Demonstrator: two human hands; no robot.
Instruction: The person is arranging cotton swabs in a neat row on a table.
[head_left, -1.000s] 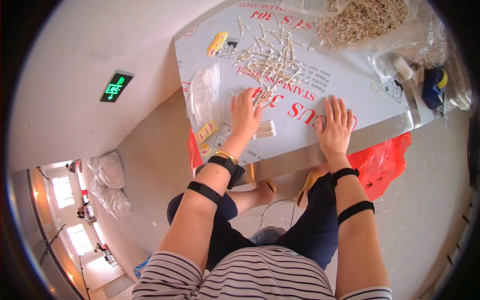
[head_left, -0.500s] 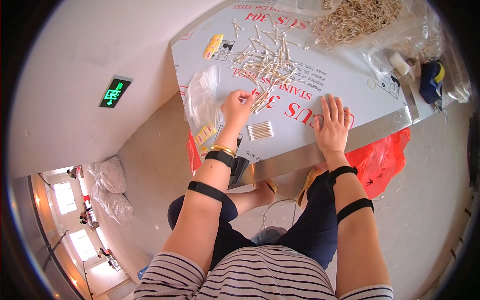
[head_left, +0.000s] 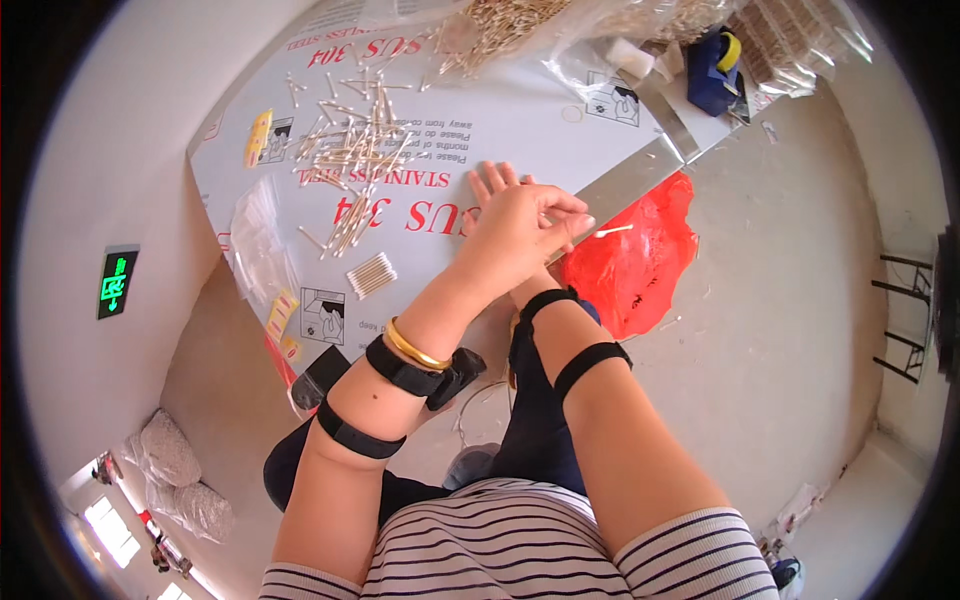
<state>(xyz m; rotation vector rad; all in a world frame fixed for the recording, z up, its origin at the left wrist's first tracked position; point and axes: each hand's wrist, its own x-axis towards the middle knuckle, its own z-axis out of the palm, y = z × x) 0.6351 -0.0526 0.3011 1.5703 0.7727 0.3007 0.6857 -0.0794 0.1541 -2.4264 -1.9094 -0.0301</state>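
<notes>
My left hand [head_left: 525, 235] has crossed over my right hand to the table's front edge. Its fingers are bent and slightly apart. Just past its fingertips is a single cotton swab [head_left: 614, 231], seen against a red plastic bag [head_left: 640, 265]; both its tips show, and it looks loose from the fingers. My right hand [head_left: 490, 182] lies on the table with fingers spread, mostly hidden beneath the left. Loose cotton swabs [head_left: 352, 150] lie in a heap left of both hands. Nearer to me, several swabs form a neat row [head_left: 371, 275].
Clear plastic sleeves [head_left: 262, 235] and yellow printed cards [head_left: 282, 312] lie along the table's left side. A large bag of swabs [head_left: 510, 30] stands at the back. A blue tape dispenser [head_left: 712, 75] sits at the far right, by the metal edge [head_left: 640, 180].
My left hand has left the swab heap and swung right across my right hand, where a swab now shows beyond its fingers. My view has shifted right; the right hand stays on the table.
</notes>
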